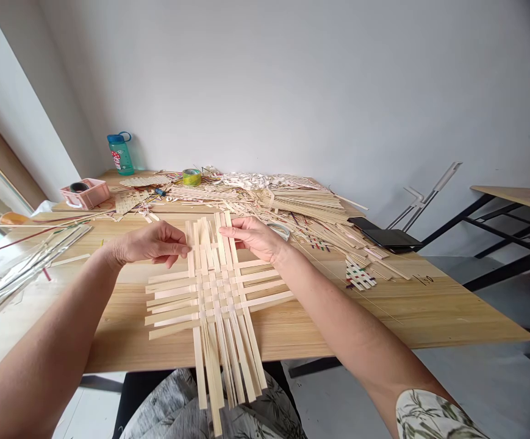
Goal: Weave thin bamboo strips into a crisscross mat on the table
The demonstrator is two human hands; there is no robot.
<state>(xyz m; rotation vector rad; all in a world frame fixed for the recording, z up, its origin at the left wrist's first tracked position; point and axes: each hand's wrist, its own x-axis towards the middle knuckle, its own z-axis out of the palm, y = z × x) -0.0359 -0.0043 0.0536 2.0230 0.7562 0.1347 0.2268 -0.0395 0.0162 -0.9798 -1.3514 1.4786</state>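
Observation:
A woven piece of pale, flat bamboo-like strips (214, 292) lies in front of me, its loose ends spreading out on all sides in a cross shape. The lower ends hang past the table's front edge over my lap. My left hand (157, 245) is closed, thumb and index finger pinched at the upper end of the leftmost upright strip. On the other side, my right hand (256, 238) grips upright strips near the top right of the weave, its thumb lying over them. Its other fingers are partly hidden behind the strips.
A heap of loose strips (301, 204) covers the table's back. Near it are a yellow-green tape roll (191, 177), a pink basket (86, 194) and a teal bottle (122, 157). Long strips (27, 268) lie left. A small coloured weave (360, 274) and a black tablet-like object (390, 238) lie right.

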